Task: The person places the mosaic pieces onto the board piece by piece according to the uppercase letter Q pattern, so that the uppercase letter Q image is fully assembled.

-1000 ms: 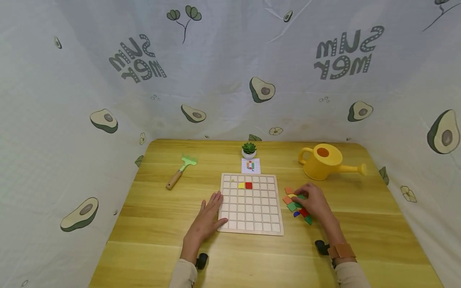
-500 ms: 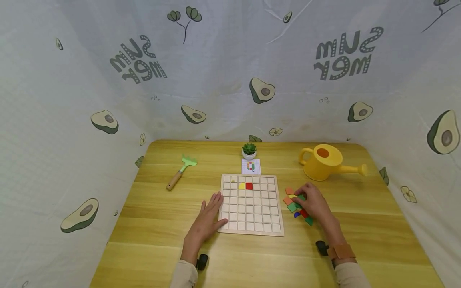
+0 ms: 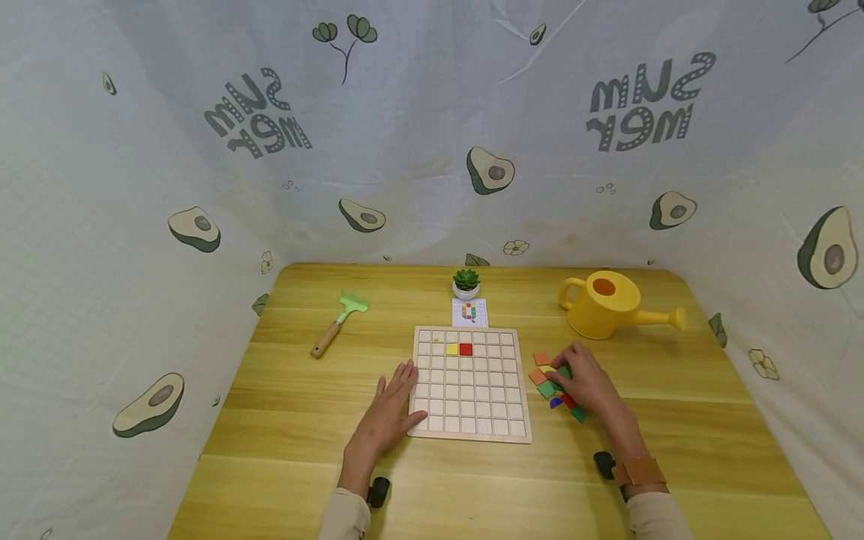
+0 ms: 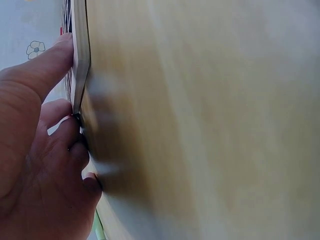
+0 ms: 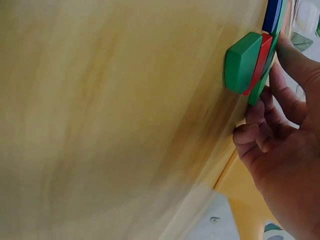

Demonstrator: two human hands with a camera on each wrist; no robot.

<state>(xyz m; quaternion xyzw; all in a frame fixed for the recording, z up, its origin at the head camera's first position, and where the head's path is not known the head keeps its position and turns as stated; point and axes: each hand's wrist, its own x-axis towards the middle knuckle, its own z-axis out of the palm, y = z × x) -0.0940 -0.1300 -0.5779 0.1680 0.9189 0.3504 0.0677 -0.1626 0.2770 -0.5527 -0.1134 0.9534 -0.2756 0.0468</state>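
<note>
A square wooden grid board [image 3: 469, 390] lies mid-table. A yellow piece [image 3: 451, 349] and a red square tile [image 3: 466, 349] sit side by side in its second row. My left hand [image 3: 388, 409] rests along the board's left edge, thumb over the near corner; the left wrist view shows the thumb [image 4: 57, 52] on the rim. To the right, my right hand [image 3: 583, 379] reaches into a heap of coloured tiles, thumb and index finger close together among green tiles [image 3: 546, 389]. I cannot tell whether they pinch one. Orange tiles [image 3: 537, 376] and a blue piece [image 3: 556, 403] lie beside them.
Behind the board lies a pattern card [image 3: 469, 313] before a small potted succulent [image 3: 466, 283]. A yellow watering can [image 3: 601, 307] stands at the back right. At the left is a green hand rake [image 3: 337, 326] with a wooden handle. A patterned curtain surrounds the table.
</note>
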